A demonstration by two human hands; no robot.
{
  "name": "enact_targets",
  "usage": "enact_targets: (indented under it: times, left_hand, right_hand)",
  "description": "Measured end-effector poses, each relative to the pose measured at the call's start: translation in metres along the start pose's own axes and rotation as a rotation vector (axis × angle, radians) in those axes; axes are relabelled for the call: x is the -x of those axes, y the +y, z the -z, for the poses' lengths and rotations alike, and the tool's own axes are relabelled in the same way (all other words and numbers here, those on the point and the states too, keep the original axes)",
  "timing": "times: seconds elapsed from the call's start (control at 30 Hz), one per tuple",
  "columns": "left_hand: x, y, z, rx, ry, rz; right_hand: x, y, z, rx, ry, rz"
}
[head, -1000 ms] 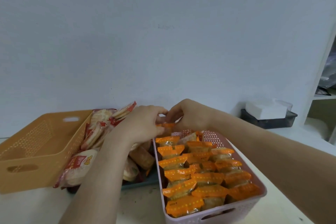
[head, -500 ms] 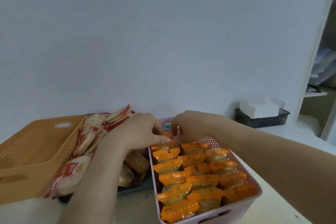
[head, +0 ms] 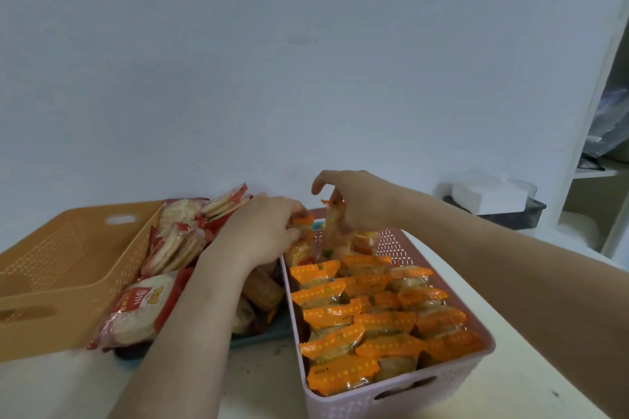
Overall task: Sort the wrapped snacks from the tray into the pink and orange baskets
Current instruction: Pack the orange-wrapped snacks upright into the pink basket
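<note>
The pink basket (head: 439, 381) stands at the right, packed with rows of orange-wrapped snacks (head: 357, 320). The orange basket (head: 61, 289) sits at the left and looks empty. Between them a dark tray (head: 258, 338) holds red-and-white cracker packs (head: 136, 309) and a few brown snacks (head: 263, 291). My left hand (head: 262, 235) grips an orange-wrapped snack (head: 301, 222) at the pink basket's far left corner. My right hand (head: 357, 202) pinches another clear, orange-edged snack (head: 335, 230), which hangs upright over the basket's far end.
A dark bin with a white box (head: 490, 197) stands against the wall at the far right. A white shelf unit (head: 599, 146) rises at the right edge. The white wall is close behind the baskets.
My right hand has lifted and now dangles a snack above the basket's far end. My left hand has slid slightly left and up, with a snack in it.
</note>
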State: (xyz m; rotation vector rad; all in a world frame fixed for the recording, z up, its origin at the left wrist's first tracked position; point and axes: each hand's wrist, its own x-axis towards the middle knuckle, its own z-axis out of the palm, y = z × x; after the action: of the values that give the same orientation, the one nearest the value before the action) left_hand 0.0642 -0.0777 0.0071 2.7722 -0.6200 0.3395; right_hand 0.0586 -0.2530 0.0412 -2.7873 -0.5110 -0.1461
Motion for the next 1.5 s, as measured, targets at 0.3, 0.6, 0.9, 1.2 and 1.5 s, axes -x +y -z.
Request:
enact_targets:
  times: [0.3, 0.6, 0.9, 1.2, 1.5]
  left_hand:
    - [0.001, 0.006, 0.003, 0.051, 0.213, -0.051]
    - [0.000, 0.018, -0.002, -0.006, 0.086, -0.075]
    - [0.002, 0.028, 0.005, 0.087, -0.088, -0.103]
    - [0.004, 0.025, 0.007, 0.285, -0.178, -0.117]
    - [0.001, 0.016, 0.001, 0.106, 0.013, -0.031]
  right_hand:
    - [0.001, -0.003, -0.016, 0.026, 0.048, 0.037]
    - [0.001, 0.011, -0.027, 0.021, 0.095, 0.023]
    - [0.010, 0.026, -0.007, 0.245, 0.025, -0.106]
    - [0.006, 0.007, 0.027, -0.088, 0.124, -0.025]
    - [0.001, 0.006, -0.014, -0.151, -0.005, -0.037]
